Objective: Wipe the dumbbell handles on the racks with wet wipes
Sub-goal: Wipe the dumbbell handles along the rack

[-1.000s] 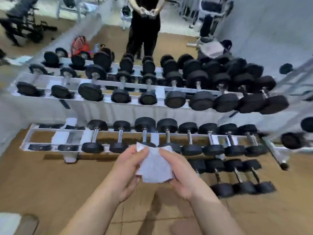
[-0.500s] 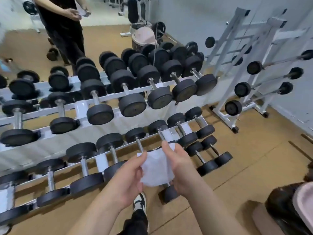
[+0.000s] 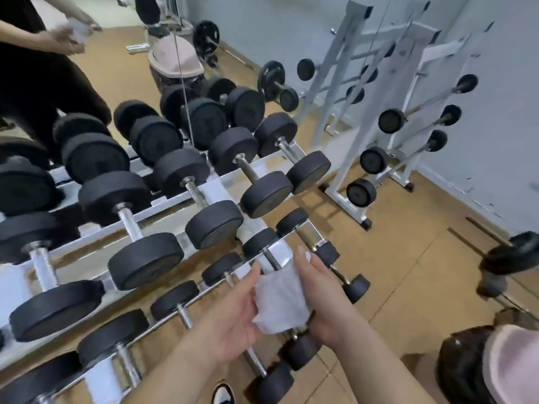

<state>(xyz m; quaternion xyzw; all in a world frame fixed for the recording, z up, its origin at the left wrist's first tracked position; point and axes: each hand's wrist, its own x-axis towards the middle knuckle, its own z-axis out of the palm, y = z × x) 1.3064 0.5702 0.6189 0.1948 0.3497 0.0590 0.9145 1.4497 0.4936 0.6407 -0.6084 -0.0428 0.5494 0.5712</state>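
I hold a crumpled white wet wipe (image 3: 279,301) between both hands at the lower middle. My left hand (image 3: 233,319) grips its left edge, my right hand (image 3: 323,298) its right edge. Behind the wipe runs the white dumbbell rack (image 3: 224,185) with black round-headed dumbbells and bare steel handles. A large dumbbell's handle (image 3: 196,191) lies on the upper tier, and smaller dumbbells' handles (image 3: 184,316) on the lower tier. The wipe hangs just in front of the lower tier's right end, touching no handle that I can see.
A white barbell rack (image 3: 350,158) with fixed bars stands to the right against the wall. A mirror behind the dumbbells reflects a person in black (image 3: 38,68) and a pink-lidded bin (image 3: 175,61). The same bin (image 3: 493,365) stands at my lower right. My shoe (image 3: 223,395) shows below.
My view swung from the rack's middle to its right end and came closer. Both hands kept hold of the wipe and sank toward the lower tier.
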